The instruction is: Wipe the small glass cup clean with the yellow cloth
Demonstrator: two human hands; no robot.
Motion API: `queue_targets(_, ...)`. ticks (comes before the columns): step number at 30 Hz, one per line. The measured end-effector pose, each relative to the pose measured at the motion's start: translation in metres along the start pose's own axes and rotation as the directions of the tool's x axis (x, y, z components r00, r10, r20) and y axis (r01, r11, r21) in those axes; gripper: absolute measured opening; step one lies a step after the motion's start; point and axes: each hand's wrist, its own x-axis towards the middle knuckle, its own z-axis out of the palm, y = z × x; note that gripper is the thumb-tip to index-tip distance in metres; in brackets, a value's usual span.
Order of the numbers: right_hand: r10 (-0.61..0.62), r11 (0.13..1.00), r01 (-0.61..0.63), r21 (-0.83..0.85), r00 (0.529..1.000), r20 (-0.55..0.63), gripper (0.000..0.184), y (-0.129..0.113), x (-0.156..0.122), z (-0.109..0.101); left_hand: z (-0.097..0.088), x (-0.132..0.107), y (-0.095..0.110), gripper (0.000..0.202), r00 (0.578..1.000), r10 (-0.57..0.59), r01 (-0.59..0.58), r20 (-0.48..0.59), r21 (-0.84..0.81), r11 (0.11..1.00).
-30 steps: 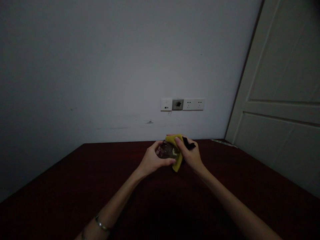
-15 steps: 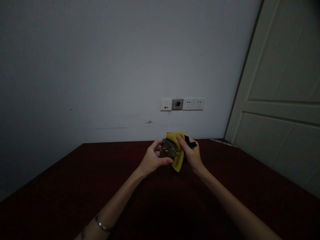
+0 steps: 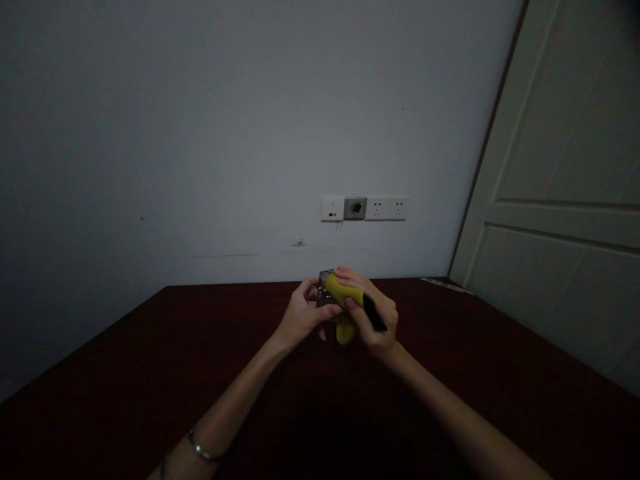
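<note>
My left hand (image 3: 299, 319) is closed on a small, clear, glass-like object (image 3: 325, 291), thumb at its lower side and fingers behind. Its exact kind is hard to make out in the dim light. A yellow cloth (image 3: 345, 291) with a black part is gripped in my right hand (image 3: 376, 319). The cloth is pressed over the right side of the clear object and covers much of it. One yellow end hangs down below, between the hands. Both hands are held over the dark red table, near its far edge.
The dark red tabletop (image 3: 200, 353) runs up to a pale wall (image 3: 225, 133). Wall sockets and a switch plate (image 3: 387, 209) sit above the far edge. On the right stands a white panelled door (image 3: 560, 220). A thin strip (image 3: 445, 286) lies at the far right edge.
My right hand has turned and moved slightly left, folding the yellow cloth further over the clear object. The object has turned and now shows less of its face. My left hand has barely moved.
</note>
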Motion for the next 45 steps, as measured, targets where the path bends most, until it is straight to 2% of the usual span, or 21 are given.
queue_targets(3, 0.238, 0.968, -0.228, 0.104, 0.966, -0.098, 0.021, 0.005, 0.001, 0.003, 0.000, 0.001, -0.001, 0.070, 1.000, -0.004, 0.003, 0.019, 0.017, 1.000)
queue_targets(5, 0.382, 0.917, -0.364, 0.167, 0.919, -0.097, 0.022, 0.005, 0.002, 0.004, 0.000, 0.001, -0.001, 0.070, 1.000, -0.010, 0.010, 0.023, 0.012, 1.000)
queue_targets(7, 0.463, 0.876, -0.443, 0.192, 0.883, -0.073, 0.024, 0.004, 0.004, 0.005, -0.001, 0.000, -0.002, 0.070, 1.000, -0.016, 0.016, 0.018, 0.009, 1.000)
queue_targets(8, 0.465, 0.876, -0.447, 0.182, 0.883, -0.066, 0.024, 0.003, 0.004, 0.004, -0.001, 0.000, -0.003, 0.070, 1.000, -0.018, 0.017, 0.011, 0.014, 1.000)
queue_targets(10, 0.381, 0.920, -0.374, 0.116, 0.924, -0.040, 0.022, 0.002, 0.004, 0.002, -0.004, 0.000, -0.008, 0.070, 1.000, -0.025, 0.025, 0.003, 0.038, 0.999)
queue_targets(12, 0.201, 0.979, -0.202, 0.023, 0.979, 0.043, 0.023, 0.003, 0.004, -0.003, -0.006, 0.002, -0.014, 0.069, 1.000, -0.018, 0.018, -0.004, 0.056, 0.998)
queue_targets(13, 0.096, 0.995, -0.095, -0.012, 0.989, 0.111, 0.026, 0.004, 0.004, -0.005, -0.008, 0.003, -0.017, 0.068, 1.000, 0.001, -0.001, -0.008, 0.053, 0.999)
queue_targets(15, -0.076, 0.995, 0.088, -0.037, 0.966, 0.249, 0.036, 0.006, 0.005, -0.010, -0.010, 0.006, -0.022, 0.065, 0.998, 0.065, -0.065, -0.011, 0.025, 0.998)
queue_targets(17, -0.153, 0.985, 0.170, -0.027, 0.934, 0.323, 0.041, 0.007, 0.006, -0.012, -0.011, 0.009, -0.024, 0.065, 0.993, 0.115, -0.115, 0.002, 0.007, 0.993)
queue_targets(19, -0.098, 0.994, 0.110, -0.022, 0.949, 0.300, 0.036, 0.007, 0.009, -0.012, -0.011, 0.010, -0.023, 0.067, 0.993, 0.118, -0.119, 0.022, 0.006, 0.993)
queue_targets(22, 0.149, 0.988, -0.152, 0.005, 0.973, 0.179, 0.024, 0.008, 0.011, -0.009, -0.010, 0.009, -0.022, 0.075, 0.993, 0.103, -0.102, 0.051, -0.025, 0.995)
queue_targets(25, 0.373, 0.919, -0.384, 0.093, 0.921, 0.114, 0.023, 0.009, 0.012, -0.005, -0.013, 0.007, -0.025, 0.077, 0.992, 0.101, -0.097, 0.075, -0.049, 0.994)
queue_targets(29, 0.493, 0.851, -0.500, 0.163, 0.866, 0.085, 0.026, 0.010, 0.014, -0.001, -0.018, 0.004, -0.033, 0.070, 0.995, 0.034, -0.035, 0.090, 0.015, 0.999)
queue_targets(33, 0.557, 0.818, -0.553, 0.158, 0.830, 0.026, 0.026, 0.012, 0.014, 0.001, -0.019, 0.003, -0.034, 0.066, 0.996, -0.008, 0.007, 0.093, 0.011, 1.000)
queue_targets(36, 0.560, 0.819, -0.555, 0.145, 0.829, 0.012, 0.026, 0.014, 0.012, 0.002, -0.015, 0.002, -0.027, 0.058, 0.996, -0.072, 0.073, 0.060, -0.030, 0.997)
queue_targets(38, 0.513, 0.856, -0.509, 0.086, 0.858, -0.025, 0.024, 0.015, 0.010, 0.002, -0.011, 0.001, -0.021, 0.051, 0.991, -0.131, 0.133, 0.032, -0.063, 0.989)
queue_targets(42, 0.332, 0.934, -0.338, -0.114, 0.941, -0.066, 0.018, 0.015, 0.005, 0.003, -0.001, -0.001, -0.012, 0.043, 0.978, -0.207, 0.206, 0.013, -0.154, 0.966)
queue_targets(45, 0.260, 0.939, -0.262, -0.225, 0.965, -0.036, 0.019, 0.016, 0.000, 0.005, 0.008, -0.001, -0.012, 0.041, 0.970, -0.245, 0.235, -0.010, -0.236, 0.943)
